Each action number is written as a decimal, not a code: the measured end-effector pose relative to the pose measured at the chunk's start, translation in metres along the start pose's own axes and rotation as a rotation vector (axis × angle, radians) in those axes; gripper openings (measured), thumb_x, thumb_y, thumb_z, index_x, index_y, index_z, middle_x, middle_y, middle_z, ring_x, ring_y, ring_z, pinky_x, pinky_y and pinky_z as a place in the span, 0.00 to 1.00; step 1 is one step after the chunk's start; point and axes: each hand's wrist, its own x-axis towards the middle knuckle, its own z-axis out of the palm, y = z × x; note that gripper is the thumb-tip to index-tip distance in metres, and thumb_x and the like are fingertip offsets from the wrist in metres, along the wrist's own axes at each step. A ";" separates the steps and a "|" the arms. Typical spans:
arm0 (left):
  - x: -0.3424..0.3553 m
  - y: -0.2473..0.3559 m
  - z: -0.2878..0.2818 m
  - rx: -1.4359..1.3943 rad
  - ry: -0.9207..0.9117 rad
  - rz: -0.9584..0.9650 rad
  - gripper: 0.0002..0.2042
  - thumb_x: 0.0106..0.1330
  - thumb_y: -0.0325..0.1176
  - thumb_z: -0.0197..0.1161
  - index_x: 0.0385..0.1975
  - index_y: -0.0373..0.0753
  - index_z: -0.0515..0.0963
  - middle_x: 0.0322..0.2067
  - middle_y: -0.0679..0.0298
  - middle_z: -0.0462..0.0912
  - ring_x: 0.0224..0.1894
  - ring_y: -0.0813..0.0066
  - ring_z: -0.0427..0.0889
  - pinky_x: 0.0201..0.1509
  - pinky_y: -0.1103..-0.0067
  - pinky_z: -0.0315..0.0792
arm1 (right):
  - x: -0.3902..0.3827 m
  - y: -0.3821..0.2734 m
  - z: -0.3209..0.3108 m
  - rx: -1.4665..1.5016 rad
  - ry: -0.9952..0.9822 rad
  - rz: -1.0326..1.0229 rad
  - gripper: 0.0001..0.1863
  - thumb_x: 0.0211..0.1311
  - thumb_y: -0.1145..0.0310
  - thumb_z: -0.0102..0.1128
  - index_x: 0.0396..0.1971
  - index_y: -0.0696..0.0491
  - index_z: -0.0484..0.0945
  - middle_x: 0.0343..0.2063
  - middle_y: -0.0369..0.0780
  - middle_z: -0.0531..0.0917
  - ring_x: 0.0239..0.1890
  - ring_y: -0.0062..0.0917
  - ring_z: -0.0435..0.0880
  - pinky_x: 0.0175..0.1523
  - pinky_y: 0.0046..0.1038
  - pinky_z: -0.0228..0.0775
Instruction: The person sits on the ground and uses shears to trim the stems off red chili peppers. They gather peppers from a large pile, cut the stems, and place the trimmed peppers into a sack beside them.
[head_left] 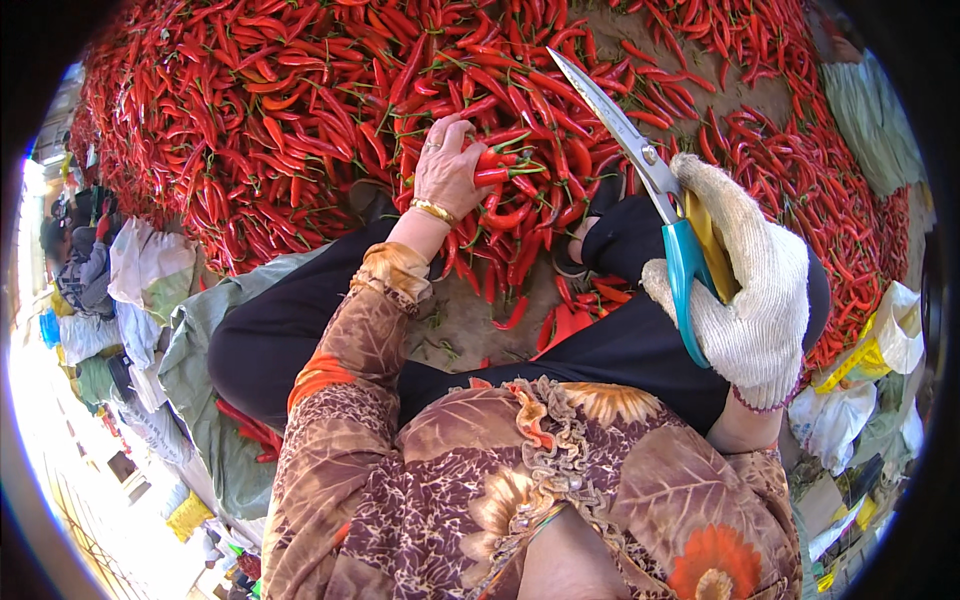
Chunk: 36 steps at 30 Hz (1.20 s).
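Observation:
My bare left hand (450, 172), with a ring and a gold bracelet, reaches into the pile of red chili peppers (270, 110). Its fingers are closed round a few red chili peppers (492, 177), whose green stems point to the right. On my right hand (768, 275) is a white knitted glove. That hand grips a pair of scissors (652, 160) with teal and gold-coloured handles. The long blades look closed together and point up and to the left, apart from the held peppers.
My crossed legs in dark trousers (270, 345) frame the near edge of the pile. Grey-green sheeting (215, 390) lies at left. More peppers spread at right beside white and yellow sacks (880, 345). Another person (88, 265) sits at the far left among sacks.

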 end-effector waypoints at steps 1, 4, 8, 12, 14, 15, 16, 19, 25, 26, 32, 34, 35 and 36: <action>-0.002 0.000 -0.003 -0.032 0.002 -0.003 0.20 0.43 0.39 0.74 0.39 0.44 0.81 0.45 0.57 0.77 0.53 0.56 0.75 0.66 0.60 0.62 | 0.000 0.000 -0.001 -0.001 0.001 -0.009 0.35 0.40 0.74 0.75 0.55 0.60 0.75 0.42 0.44 0.86 0.34 0.31 0.87 0.42 0.26 0.76; -0.015 0.003 -0.004 -0.166 0.013 -0.250 0.16 0.51 0.44 0.70 0.36 0.41 0.81 0.39 0.54 0.84 0.45 0.53 0.82 0.56 0.60 0.71 | 0.000 0.000 -0.002 0.003 -0.011 0.012 0.34 0.42 0.73 0.75 0.55 0.59 0.75 0.43 0.44 0.85 0.36 0.32 0.87 0.43 0.26 0.76; -0.031 0.005 -0.005 -0.756 0.056 -0.841 0.13 0.56 0.39 0.72 0.34 0.38 0.80 0.29 0.62 0.85 0.32 0.67 0.85 0.38 0.70 0.78 | 0.000 -0.002 -0.002 0.037 -0.005 0.065 0.33 0.45 0.72 0.75 0.55 0.58 0.75 0.43 0.45 0.85 0.38 0.32 0.87 0.46 0.26 0.76; -0.038 0.020 -0.018 -1.649 0.272 -1.051 0.13 0.60 0.30 0.69 0.42 0.39 0.76 0.34 0.62 0.83 0.33 0.69 0.84 0.40 0.72 0.81 | 0.001 -0.002 -0.002 0.096 -0.040 0.146 0.32 0.49 0.72 0.73 0.57 0.59 0.73 0.43 0.46 0.85 0.43 0.28 0.86 0.52 0.26 0.74; -0.039 0.031 -0.029 -1.872 0.235 -1.007 0.14 0.61 0.29 0.67 0.44 0.34 0.74 0.33 0.60 0.82 0.32 0.65 0.85 0.42 0.68 0.83 | 0.003 -0.001 0.003 0.109 -0.073 0.179 0.32 0.50 0.72 0.73 0.58 0.59 0.73 0.43 0.45 0.84 0.45 0.26 0.85 0.53 0.26 0.73; -0.040 0.035 -0.036 -1.889 0.142 -1.001 0.16 0.61 0.30 0.66 0.46 0.33 0.72 0.34 0.59 0.80 0.34 0.64 0.84 0.50 0.65 0.81 | 0.002 0.000 0.006 0.146 -0.086 0.192 0.32 0.52 0.73 0.72 0.59 0.59 0.72 0.45 0.45 0.84 0.47 0.24 0.83 0.55 0.25 0.72; -0.041 0.041 -0.042 -1.912 0.120 -0.975 0.17 0.61 0.30 0.66 0.46 0.33 0.71 0.34 0.59 0.79 0.35 0.65 0.83 0.52 0.64 0.80 | 0.005 0.001 0.013 0.117 -0.012 0.097 0.28 0.54 0.65 0.73 0.54 0.57 0.75 0.41 0.47 0.85 0.40 0.36 0.88 0.46 0.29 0.79; -0.042 0.059 -0.056 -2.013 0.070 -0.752 0.18 0.60 0.31 0.66 0.48 0.33 0.70 0.35 0.61 0.77 0.37 0.68 0.81 0.61 0.61 0.74 | 0.002 0.001 0.021 0.242 -0.092 0.177 0.29 0.56 0.65 0.72 0.56 0.57 0.73 0.36 0.45 0.85 0.32 0.24 0.87 0.44 0.27 0.78; -0.059 0.078 -0.086 -1.923 0.070 -0.662 0.18 0.57 0.26 0.68 0.49 0.36 0.74 0.37 0.65 0.81 0.39 0.71 0.82 0.49 0.72 0.76 | 0.004 -0.004 0.016 0.232 -0.372 0.254 0.36 0.54 0.51 0.70 0.59 0.55 0.70 0.42 0.49 0.84 0.45 0.38 0.85 0.51 0.33 0.75; -0.063 0.080 -0.090 -1.859 0.061 -0.706 0.17 0.57 0.25 0.67 0.47 0.36 0.75 0.36 0.65 0.81 0.38 0.72 0.82 0.48 0.74 0.75 | 0.004 -0.006 0.016 0.166 -0.453 0.289 0.39 0.53 0.48 0.70 0.60 0.54 0.70 0.43 0.49 0.84 0.47 0.41 0.84 0.52 0.35 0.74; -0.085 0.083 -0.105 -1.599 0.088 -0.609 0.17 0.56 0.26 0.71 0.46 0.36 0.78 0.35 0.71 0.81 0.36 0.81 0.78 0.43 0.79 0.73 | 0.005 -0.021 0.030 0.030 -0.600 0.169 0.39 0.51 0.43 0.67 0.60 0.50 0.70 0.42 0.46 0.83 0.45 0.42 0.84 0.51 0.34 0.74; -0.088 0.081 -0.105 -1.513 0.094 -0.587 0.17 0.56 0.27 0.71 0.46 0.36 0.78 0.34 0.71 0.81 0.35 0.81 0.78 0.42 0.78 0.73 | 0.006 -0.025 0.034 0.042 -0.629 0.162 0.39 0.51 0.43 0.68 0.59 0.50 0.70 0.40 0.45 0.83 0.44 0.41 0.84 0.50 0.34 0.75; -0.088 0.079 -0.105 -1.469 0.095 -0.579 0.17 0.56 0.28 0.71 0.45 0.36 0.79 0.33 0.70 0.82 0.34 0.80 0.79 0.41 0.78 0.73 | 0.006 -0.026 0.035 0.031 -0.617 0.164 0.39 0.50 0.43 0.69 0.58 0.50 0.71 0.40 0.45 0.84 0.43 0.40 0.85 0.49 0.34 0.75; -0.088 0.076 -0.105 -1.420 0.092 -0.567 0.17 0.56 0.29 0.72 0.45 0.36 0.79 0.32 0.70 0.82 0.33 0.80 0.79 0.40 0.78 0.73 | 0.007 -0.028 0.037 0.028 -0.609 0.154 0.38 0.51 0.42 0.68 0.58 0.50 0.71 0.40 0.45 0.84 0.44 0.41 0.84 0.49 0.34 0.75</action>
